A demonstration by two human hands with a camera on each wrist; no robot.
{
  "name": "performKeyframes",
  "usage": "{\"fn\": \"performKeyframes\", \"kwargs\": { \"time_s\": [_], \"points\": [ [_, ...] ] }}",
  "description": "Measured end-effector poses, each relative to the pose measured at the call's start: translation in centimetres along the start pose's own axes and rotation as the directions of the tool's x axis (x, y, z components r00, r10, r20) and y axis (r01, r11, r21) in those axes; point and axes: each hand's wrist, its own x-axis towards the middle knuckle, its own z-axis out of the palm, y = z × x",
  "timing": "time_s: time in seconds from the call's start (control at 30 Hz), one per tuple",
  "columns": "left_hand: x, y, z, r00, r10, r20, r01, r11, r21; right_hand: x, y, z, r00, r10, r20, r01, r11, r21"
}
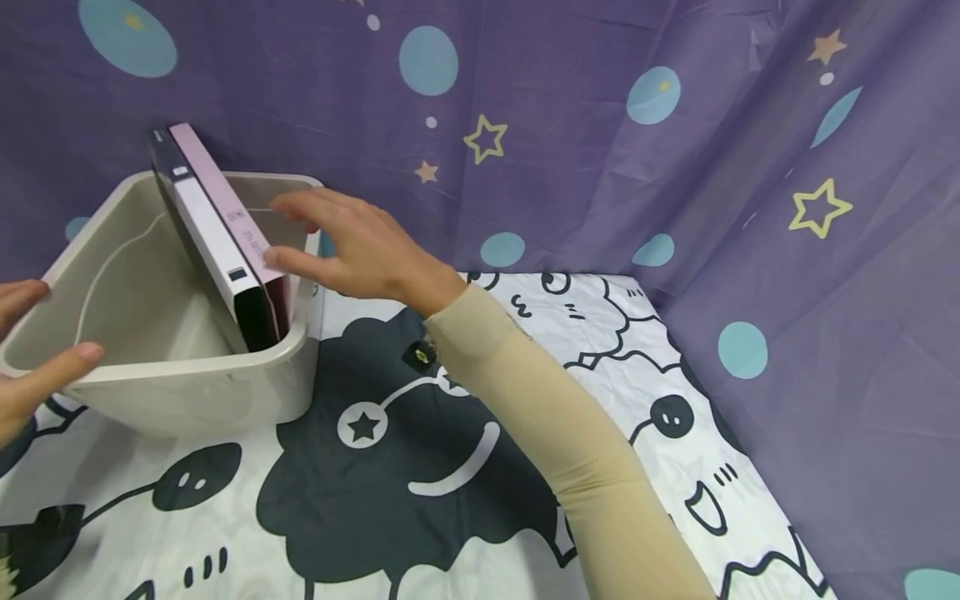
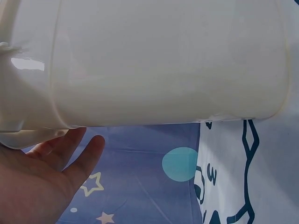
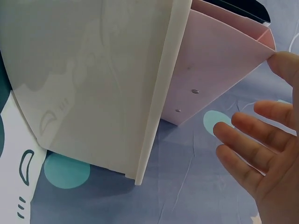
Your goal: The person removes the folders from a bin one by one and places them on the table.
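Observation:
A pale grey plastic bin (image 1: 202,392) stands at the left. Inside it, a pink binder (image 1: 225,200) and a black-and-white binder (image 1: 202,229) lean side by side against its right part, their upper ends above the rim. My left hand (image 1: 33,387) holds the bin's near left corner, thumb over the rim and fingers along the outer wall, as the left wrist view also shows. With the thumb tip, my right hand (image 1: 360,246) touches the edge of the pink binder. Its other fingers (image 3: 252,144) are extended, apart from the binder in the right wrist view.
A white cloth (image 1: 517,575) printed with black cartoon sheep covers the surface under the bin. Purple curtains (image 1: 540,167) with stars and blue dots hang behind and to the right. The bin's left part (image 1: 150,300) holds no binder.

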Motion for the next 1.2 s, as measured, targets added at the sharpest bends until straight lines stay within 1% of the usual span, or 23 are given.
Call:
{"fn": "performKeyframes", "kwargs": {
  "time_s": [0.1, 0.17, 0.27, 0.37, 0.47, 0.6, 0.73, 0.77, 0.93, 1.07, 1.17, 1.2],
  "points": [
    [-0.2, 0.6, -0.1, 1.0, -0.005, 0.004, 0.005, 1.0, -0.006, 0.5, 0.0, 0.0, 1.0, 0.007, 0.014, -0.008, 0.998, 0.062],
    [-0.2, 0.9, -0.1, 1.0, -0.015, 0.013, 0.015, 1.0, 0.004, 0.7, 0.0, 0.1, 1.0, 0.014, 0.018, -0.016, 0.991, 0.13],
    [-0.3, 0.9, -0.1, 1.0, -0.017, 0.02, 0.017, 1.0, 0.024, 1.1, 0.1, 0.4, 1.0, 0.014, 0.016, -0.017, 0.966, 0.257],
    [-0.3, 0.7, -0.1, 1.0, 0.0, 0.007, 0.0, 1.0, 0.024, 1.3, 0.2, 0.6, 0.999, 0.014, 0.029, -0.024, 0.931, 0.364],
    [-0.2, 0.4, -0.1, 1.0, 0.019, -0.005, -0.019, 1.0, 0.015, 1.5, 0.2, 0.8, 0.998, 0.02, 0.064, -0.045, 0.905, 0.424],
    [-0.2, 0.1, -0.1, 1.0, 0.025, -0.005, -0.025, 0.999, 0.02, 1.8, 0.1, 0.9, 0.992, 0.032, 0.122, -0.086, 0.878, 0.472],
    [-0.1, -0.1, -0.1, 1.0, 0.021, 0.006, -0.021, 0.999, 0.04, 2.2, 0.0, 1.2, 0.986, 0.036, 0.161, -0.112, 0.861, 0.496],
    [-0.1, -0.2, -0.1, 1.0, 0.028, 0.005, -0.028, 0.998, 0.053, 2.3, 0.0, 1.2, 0.985, 0.037, 0.17, -0.118, 0.859, 0.498],
    [0.0, -0.5, -0.1, 0.998, 0.055, -0.004, -0.055, 0.996, 0.063, 2.7, 0.2, 1.4, 0.982, 0.042, 0.184, -0.136, 0.835, 0.534],
    [0.0, -0.4, -0.1, 0.999, 0.037, 0.005, -0.038, 0.995, 0.091, 3.0, 0.3, 1.3, 0.979, 0.055, 0.195, -0.16, 0.8, 0.578],
    [0.0, -0.1, -0.1, 1.0, 0.024, 0.01, -0.025, 0.994, 0.107, 3.3, 0.2, 1.3, 0.976, 0.066, 0.206, -0.179, 0.782, 0.596],
    [-0.1, 0.0, -0.1, 1.0, 0.025, 0.008, -0.026, 0.995, 0.101, 3.3, 0.2, 1.3, 0.976, 0.065, 0.208, -0.18, 0.783, 0.596]
  ]
}}
